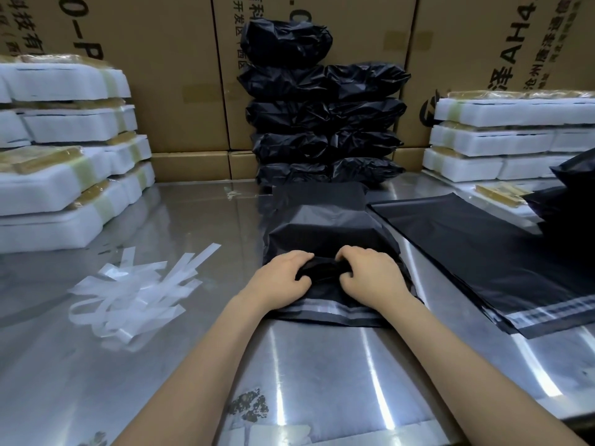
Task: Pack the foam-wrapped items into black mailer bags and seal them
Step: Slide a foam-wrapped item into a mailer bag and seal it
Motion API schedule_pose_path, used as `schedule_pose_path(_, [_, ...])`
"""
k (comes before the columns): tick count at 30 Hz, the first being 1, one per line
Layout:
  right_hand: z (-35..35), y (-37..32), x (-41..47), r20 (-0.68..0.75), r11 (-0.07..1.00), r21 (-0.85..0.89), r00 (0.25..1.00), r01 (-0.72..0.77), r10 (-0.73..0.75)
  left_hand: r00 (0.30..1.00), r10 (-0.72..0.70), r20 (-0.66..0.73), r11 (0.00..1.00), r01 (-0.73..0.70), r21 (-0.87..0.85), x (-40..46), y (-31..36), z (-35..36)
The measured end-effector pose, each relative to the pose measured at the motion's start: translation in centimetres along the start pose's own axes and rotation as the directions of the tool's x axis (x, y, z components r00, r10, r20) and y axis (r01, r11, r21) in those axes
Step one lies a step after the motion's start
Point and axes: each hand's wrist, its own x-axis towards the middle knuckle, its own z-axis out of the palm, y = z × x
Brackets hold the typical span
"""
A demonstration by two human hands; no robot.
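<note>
Lying on the shiny metal counter (322, 365), the filled black plastic mailer bag (322, 230) has its open end bunched in the left hand (283, 275) and right hand (370, 273), fingers curled. Behind it stand stacked black packed bags (325, 120).

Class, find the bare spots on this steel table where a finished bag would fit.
Bare steel lies between the left foam stack, the peeled strips and the bag being packed. More lies near the front edge. Empty mailers crowd the right.
</note>
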Motion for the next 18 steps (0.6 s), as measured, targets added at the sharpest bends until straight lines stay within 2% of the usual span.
schedule_pose_path(4, [-0.4,1.8,0.1,0.033,0.969,0.053,0.970,-0.242,0.240,0.992,-0.117,-0.040,0.992,0.115,-0.048,0.3,-0.2,0.1])
schedule_pose_path(7, [-0.9,3.2,-0.3,0.025,0.934,0.082,0.938,-0.347,0.346,0.979,-0.175,-0.108,0.984,0.173,-0.028,0.3,-0.8,-0.1])
schedule_pose_path(13, [-1.4,4.6,-1.3,0.006,0.903,0.070,0.905,-0.424,0.425,0.939,-0.291,-0.183,0.957,0.289,-0.041,-0.3,-2.4,-0.9])
schedule_pose_path(18, [-2.0,5.5,-2.1,0.009,0.892,0.055,0.893,-0.449,0.450,0.960,-0.243,-0.139,0.970,0.237,-0.056,-1.3,-3.5,-1.6])
